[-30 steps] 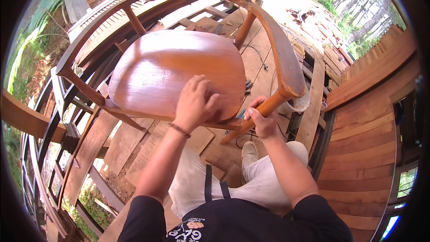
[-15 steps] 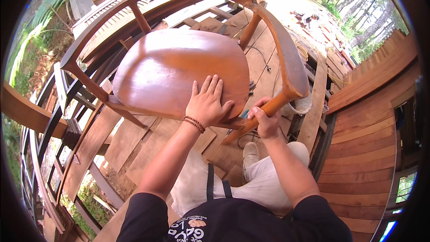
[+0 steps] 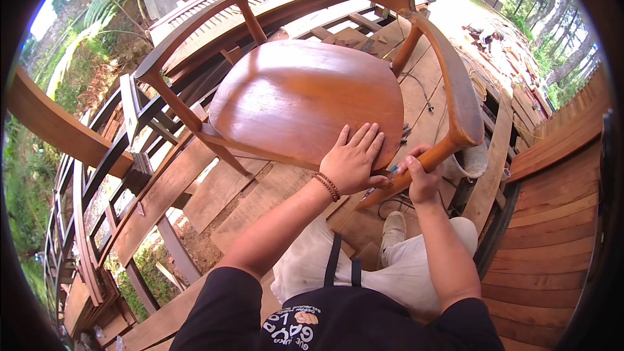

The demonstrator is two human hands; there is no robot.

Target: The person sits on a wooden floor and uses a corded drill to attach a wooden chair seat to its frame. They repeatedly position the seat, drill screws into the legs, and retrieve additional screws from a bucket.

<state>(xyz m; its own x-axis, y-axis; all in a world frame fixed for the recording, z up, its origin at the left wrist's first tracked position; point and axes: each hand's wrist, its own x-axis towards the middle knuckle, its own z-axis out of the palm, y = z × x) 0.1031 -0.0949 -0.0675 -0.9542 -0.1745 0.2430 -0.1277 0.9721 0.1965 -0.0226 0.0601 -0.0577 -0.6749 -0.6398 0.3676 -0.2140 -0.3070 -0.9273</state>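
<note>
A brown wooden armchair (image 3: 305,94) with a wide, glossy seat stands upright in front of me. My left hand (image 3: 354,159) lies on the seat's front right corner, fingers stretched out and the thumb toward the front rail. A beaded bracelet circles that wrist. My right hand (image 3: 421,174) is closed round the right front leg (image 3: 443,151), just below the curved armrest (image 3: 458,101). Between the two hands shows a small blue thing (image 3: 393,169); I cannot tell what it is or whether it is held.
Loose planks (image 3: 227,185) form an uneven floor with gaps. A pale bucket (image 3: 469,159) stands beyond the right armrest, and a dark cable (image 3: 419,88) trails behind the chair. Dark railings (image 3: 156,117) run along the left; a plank wall (image 3: 539,240) rises at the right.
The view has shifted, so the chair appears farther right. My left hand has slid across the seat toward its front right corner. My right hand keeps its grip on the leg.
</note>
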